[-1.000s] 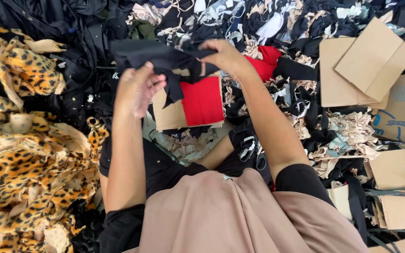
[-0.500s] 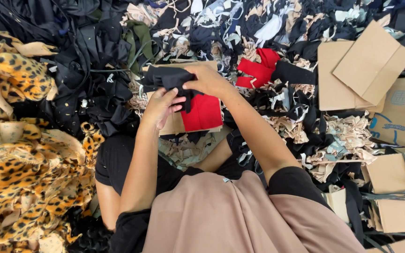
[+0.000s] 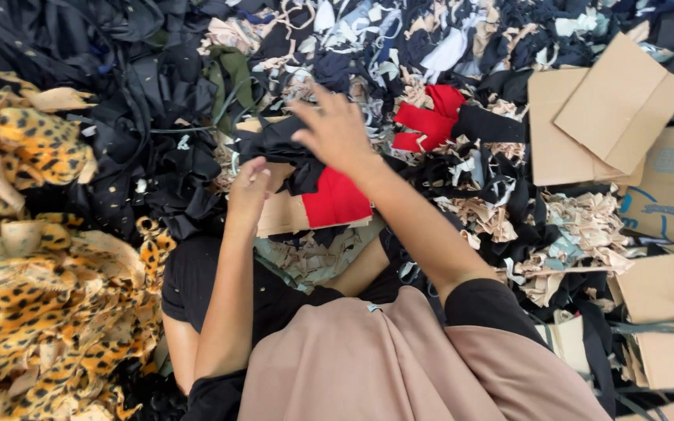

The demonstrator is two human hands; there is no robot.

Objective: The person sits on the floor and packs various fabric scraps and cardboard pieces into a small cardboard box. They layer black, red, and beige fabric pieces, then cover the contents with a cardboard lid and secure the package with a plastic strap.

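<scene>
Neither hand closes fully on anything: the right hand (image 3: 335,129) hovers with its fingers spread loosely over a bundle of black fabric (image 3: 278,148), the fingertips pointing toward the far scraps, and whether it touches the cloth cannot be told. Lower and to the side, the left hand (image 3: 248,191) has its fingers curled together against the near edge of that same black fabric, resting where the cloth meets a flat piece of tan cardboard (image 3: 282,214); whether it pinches the cloth cannot be told. The black fabric lies in a crumpled heap on top of the cardboard, partly covering a red cloth (image 3: 337,199) that sits just beside it on the same board. Under the board a mass of beige scraps (image 3: 306,257) spills toward the person's lap, which is covered by a dusty pink garment (image 3: 368,366). A second red scrap (image 3: 431,117) lies farther off among mixed dark and pale cuttings. To the person's left a heap of leopard-print fabric (image 3: 33,296) spreads wide, with black cloth piled beyond it. To the right lie flattened cardboard sheets (image 3: 602,109) and a box tied with dark string (image 3: 665,320)
</scene>
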